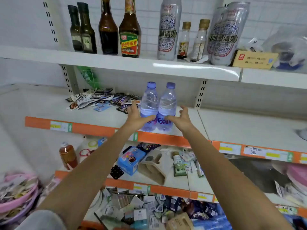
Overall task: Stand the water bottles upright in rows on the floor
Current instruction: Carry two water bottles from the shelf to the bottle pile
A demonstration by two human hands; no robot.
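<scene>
So the two water bottles [157, 107] are standing upright, touching side by side, near the front edge of the middle shelf [232, 127], not on the floor. My left hand [136, 116] is spread wide against the left bottle, thumb across its label, not wrapped around it. My right hand [181, 119] is wide too, thumb touching the right bottle, fingers fanned out clear of it. Candy wrappers [99, 98] are piled behind on the left; sauce bottles [119, 29] and tall cans [168, 29] are on the shelf above.
</scene>
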